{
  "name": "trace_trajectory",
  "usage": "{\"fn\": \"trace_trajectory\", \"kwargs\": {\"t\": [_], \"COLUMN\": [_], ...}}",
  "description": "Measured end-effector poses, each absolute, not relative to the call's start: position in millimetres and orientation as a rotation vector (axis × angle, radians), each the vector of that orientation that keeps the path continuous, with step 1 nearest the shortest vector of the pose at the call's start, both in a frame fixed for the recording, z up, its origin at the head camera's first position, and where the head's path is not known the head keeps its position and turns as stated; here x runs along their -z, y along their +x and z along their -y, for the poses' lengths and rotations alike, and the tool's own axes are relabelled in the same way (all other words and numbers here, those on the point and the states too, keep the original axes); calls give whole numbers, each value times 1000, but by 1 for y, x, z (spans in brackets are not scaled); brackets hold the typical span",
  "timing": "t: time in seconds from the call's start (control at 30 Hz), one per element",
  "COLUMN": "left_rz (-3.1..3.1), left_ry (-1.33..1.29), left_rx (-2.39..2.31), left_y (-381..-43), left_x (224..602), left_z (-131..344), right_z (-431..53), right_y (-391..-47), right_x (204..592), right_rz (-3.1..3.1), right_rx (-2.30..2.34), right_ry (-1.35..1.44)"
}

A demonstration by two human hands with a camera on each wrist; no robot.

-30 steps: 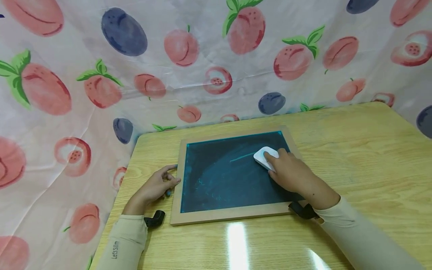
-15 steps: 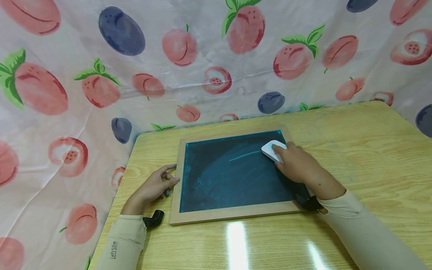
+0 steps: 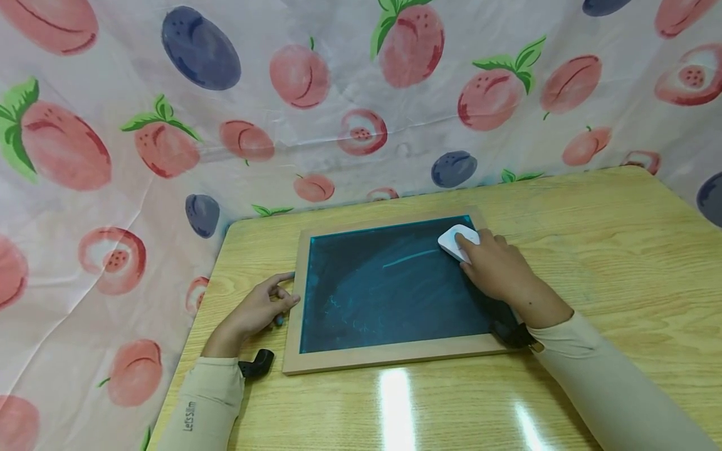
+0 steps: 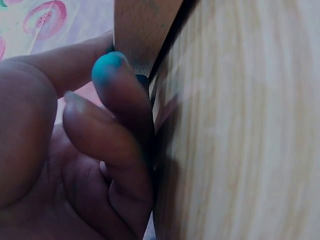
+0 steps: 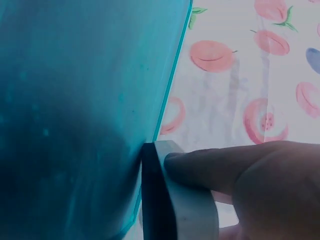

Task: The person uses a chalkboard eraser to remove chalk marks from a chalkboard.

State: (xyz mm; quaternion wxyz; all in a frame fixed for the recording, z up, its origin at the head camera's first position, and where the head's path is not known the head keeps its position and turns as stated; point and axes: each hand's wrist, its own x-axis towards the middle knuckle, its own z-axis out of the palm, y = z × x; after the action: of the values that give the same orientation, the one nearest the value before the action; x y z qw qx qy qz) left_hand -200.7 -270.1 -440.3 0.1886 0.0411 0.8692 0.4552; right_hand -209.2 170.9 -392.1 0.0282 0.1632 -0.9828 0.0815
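A framed chalkboard [image 3: 383, 300] lies on the table, with a thin teal chalk line [image 3: 408, 258] and faint chalk smudges on it. My right hand [image 3: 499, 269] grips a white chalkboard eraser [image 3: 455, 240] near the board's upper right corner. In the right wrist view, the eraser's dark pad [image 5: 156, 195] faces the board, and a finger lies along its white back [image 5: 192, 210]. My left hand [image 3: 261, 308] rests at the board's left edge, its index finger and thumb touching the wooden frame [image 3: 295, 319]. The other fingers are loosely bent; one fingertip [image 4: 107, 67] is stained teal.
The wood-grain table [image 3: 609, 263] extends to the right of the board and in front of it. A fruit-print cloth [image 3: 406, 138] hangs behind the table and along its left side. Black wrist devices [image 3: 259, 364] sit on both wrists.
My right hand has slid the eraser up and to the right across the board, and more of the teal line shows. The left hand stays at the frame.
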Motion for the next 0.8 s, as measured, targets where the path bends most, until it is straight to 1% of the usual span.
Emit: {"fn": "trace_trajectory", "kwargs": {"t": [0.33,0.8], "left_rz": [-2446,-2445], "left_ry": [115,111], "left_rx": [-1292,-1313], "left_y": [-202,-200], "left_x": [441,443], "left_z": [269,269], "right_z": [-160,-122], "right_y": [-202,-163], "right_x": [397,399], "right_rz": [3010,2898], "right_rx": [-259,-217], "right_ry": [648,964]}}
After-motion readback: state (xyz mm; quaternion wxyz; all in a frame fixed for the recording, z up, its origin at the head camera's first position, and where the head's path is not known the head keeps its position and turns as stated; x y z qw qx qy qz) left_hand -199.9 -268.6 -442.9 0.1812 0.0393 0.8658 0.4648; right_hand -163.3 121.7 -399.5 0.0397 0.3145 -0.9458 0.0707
